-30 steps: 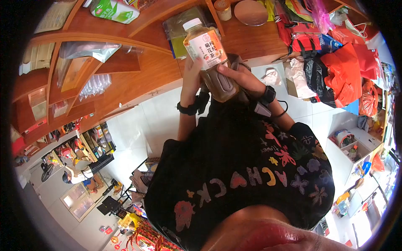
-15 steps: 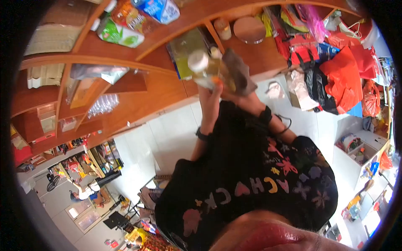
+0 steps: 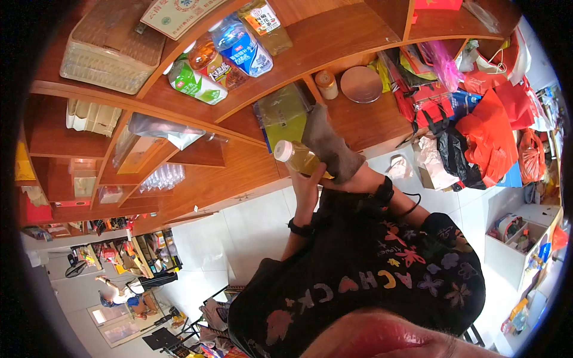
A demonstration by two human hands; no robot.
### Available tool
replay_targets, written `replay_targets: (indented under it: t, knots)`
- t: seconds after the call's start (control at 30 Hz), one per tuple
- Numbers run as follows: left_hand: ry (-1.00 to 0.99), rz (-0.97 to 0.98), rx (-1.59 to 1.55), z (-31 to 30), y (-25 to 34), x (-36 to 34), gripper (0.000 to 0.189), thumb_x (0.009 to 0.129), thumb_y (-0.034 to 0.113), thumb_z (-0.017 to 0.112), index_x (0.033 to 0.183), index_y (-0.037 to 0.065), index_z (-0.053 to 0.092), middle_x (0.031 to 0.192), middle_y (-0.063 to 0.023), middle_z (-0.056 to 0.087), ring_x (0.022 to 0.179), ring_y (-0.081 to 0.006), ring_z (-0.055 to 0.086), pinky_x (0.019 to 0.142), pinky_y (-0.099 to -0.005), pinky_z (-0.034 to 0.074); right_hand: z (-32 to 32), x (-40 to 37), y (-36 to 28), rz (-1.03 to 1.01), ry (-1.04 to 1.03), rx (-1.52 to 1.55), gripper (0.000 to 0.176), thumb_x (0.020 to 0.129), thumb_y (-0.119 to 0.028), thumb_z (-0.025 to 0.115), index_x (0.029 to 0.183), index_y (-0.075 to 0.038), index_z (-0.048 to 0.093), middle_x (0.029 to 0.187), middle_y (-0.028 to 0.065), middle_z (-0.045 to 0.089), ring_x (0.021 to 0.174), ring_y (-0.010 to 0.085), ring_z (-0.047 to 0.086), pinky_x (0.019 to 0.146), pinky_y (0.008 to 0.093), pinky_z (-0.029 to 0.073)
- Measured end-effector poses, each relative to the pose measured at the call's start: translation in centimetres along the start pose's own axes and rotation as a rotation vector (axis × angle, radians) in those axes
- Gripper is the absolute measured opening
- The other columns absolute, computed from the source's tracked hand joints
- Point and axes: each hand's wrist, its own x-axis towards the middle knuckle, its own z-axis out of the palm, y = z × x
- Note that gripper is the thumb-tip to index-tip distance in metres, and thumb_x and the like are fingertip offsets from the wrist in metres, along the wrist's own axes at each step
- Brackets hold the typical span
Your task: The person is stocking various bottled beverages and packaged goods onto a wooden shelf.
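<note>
My left hand (image 3: 305,190) is closed round a small clear bottle (image 3: 303,161) with a pale cap and yellowish liquid inside. The bottle lies tilted, its cap toward the upper left. On the right, my right hand (image 3: 362,179) holds a grey-brown cloth (image 3: 332,145) against the bottle's lower end. The cloth hides most of that hand's fingers. Behind the hands, a flat olive-green packet (image 3: 283,113) stands in a shelf compartment.
Wooden shelves (image 3: 352,30) curve round the top and left, holding drink bottles (image 3: 242,45), a woven box (image 3: 113,48), a jar (image 3: 326,84) and a round tin (image 3: 361,84). Red bags (image 3: 489,131) are piled at right. Far off at lower left is another person (image 3: 122,293).
The view has shifted, so the shelves show lower and more drink bottles are visible. Both hands, with the bottle and cloth, appear lower in the frame. The bottle's cap now points more to the left.
</note>
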Motion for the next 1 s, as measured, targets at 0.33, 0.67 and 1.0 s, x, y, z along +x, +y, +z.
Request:
replay_targets:
  t: [0.33,0.67,1.0]
  knots:
    - [-0.14,0.0,-0.213,-2.1,0.0,0.6,0.07,0.086,0.033,0.065,0.14,0.003,0.03,0.124,-0.0095,0.048,0.112,-0.0221,0.052,0.093,-0.0362,0.047,0.5,0.5,0.3,0.1,-0.051,0.28,0.075,0.078,-0.031,0.077,0.136,-0.002,0.038,0.132,0.0232,0.045,0.123,0.0354,0.046,0.104,0.0393,0.037]
    - [-0.408,0.058,0.124,-1.9,1.6,2.3,0.077,0.088,0.045,0.062,0.142,0.002,0.03,0.133,-0.0125,0.044,0.119,-0.0228,0.048,0.1,-0.0376,0.04,0.3,-1.2,1.0,0.37,-0.027,0.408,0.093,0.072,-0.031,0.083,0.14,0.0,0.028,0.134,0.014,0.044,0.123,0.0242,0.043,0.105,0.0373,0.037]
    - [-0.708,0.269,0.476,2.2,2.1,4.6,0.079,0.093,0.047,0.054,0.147,-0.001,0.022,0.148,-0.0185,0.032,0.137,-0.0285,0.03,0.114,-0.0415,0.02,1.0,-2.7,4.6,0.401,0.342,0.733,0.082,0.074,-0.025,0.08,0.139,-0.002,0.035,0.13,0.0092,0.05,0.119,0.0197,0.049,0.102,0.0363,0.041]
